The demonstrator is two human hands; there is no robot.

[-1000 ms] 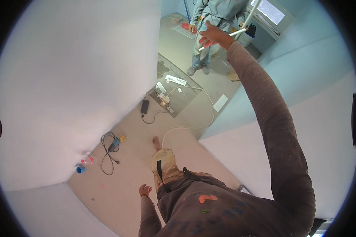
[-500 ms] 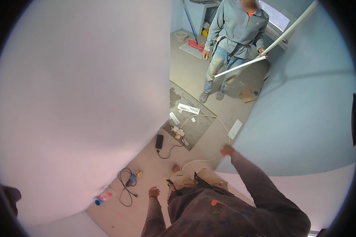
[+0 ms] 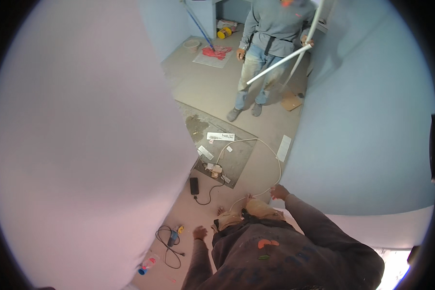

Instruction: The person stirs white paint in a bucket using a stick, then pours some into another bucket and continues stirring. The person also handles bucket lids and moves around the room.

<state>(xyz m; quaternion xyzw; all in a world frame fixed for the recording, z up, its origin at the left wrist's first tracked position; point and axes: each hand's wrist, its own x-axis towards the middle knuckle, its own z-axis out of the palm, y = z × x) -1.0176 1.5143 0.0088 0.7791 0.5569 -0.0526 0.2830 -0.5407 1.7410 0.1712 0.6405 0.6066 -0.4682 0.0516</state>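
My left hand (image 3: pixel 200 233) hangs beside my left thigh, holding nothing, its fingers loosely apart. Off to the other side, my right hand (image 3: pixel 278 192) is held out from my hip near the blue wall, fingers apart and seemingly bare of any object. The white cable (image 3: pixel 280 166) lies on the floor and curves past that hand in the picture. It runs to a cluster of plugs and sockets (image 3: pixel 214 170) on a grey floor panel (image 3: pixel 241 162). A black adapter box (image 3: pixel 194 185) with a dark cord lies near them.
Ahead stands a co-worker (image 3: pixel 275 38) holding white pipes (image 3: pixel 279 64). By the left wall lie a blue power tool (image 3: pixel 173 237) with its cord and a clear bottle (image 3: pixel 150 261). Farther off are a mop (image 3: pixel 215 52), a bucket (image 3: pixel 192 45) and a cardboard piece (image 3: pixel 291 101).
My view has turned, so the room's far left shows more. My right hand is lower in the picture. The co-worker stays in place, still holding the pipes.
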